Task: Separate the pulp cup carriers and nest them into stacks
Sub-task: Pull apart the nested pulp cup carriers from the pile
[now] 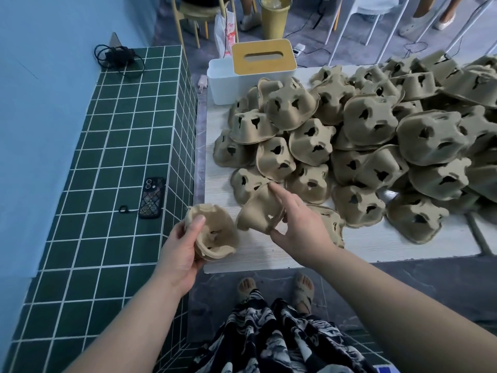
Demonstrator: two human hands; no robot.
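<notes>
Here, in the head view, the left hand (185,246) holds a small nested stack (215,232) of pulp carriers at the bench's (269,254) near-left corner; its grip is closed round the stack, thumb pressed on the upper rim, fingers hidden beneath. The stack is tilted so its hollow side faces right, partly over the bench's left edge.

The right hand (301,222) holds a single carrier (258,211) just right of the stack, the two not touching. Its grip pinches the carrier's near edge between thumb and curled fingers, while the index finger lies straight along the top, pointing toward the far-left of the bench. That carrier is lifted and tilted.

Beyond it a big loose pile (363,144) of carriers, mostly bottoms-up, covers the bench from the middle to the right edge and the far side. At the far-left corner stands a white bin (223,82) with a yellow-lidded tissue box (263,57) just beside it.

Left of the bench runs a green tiled ledge (107,157) bearing a phone (150,197) and, farther off, a coiled black cable (115,55).
</notes>
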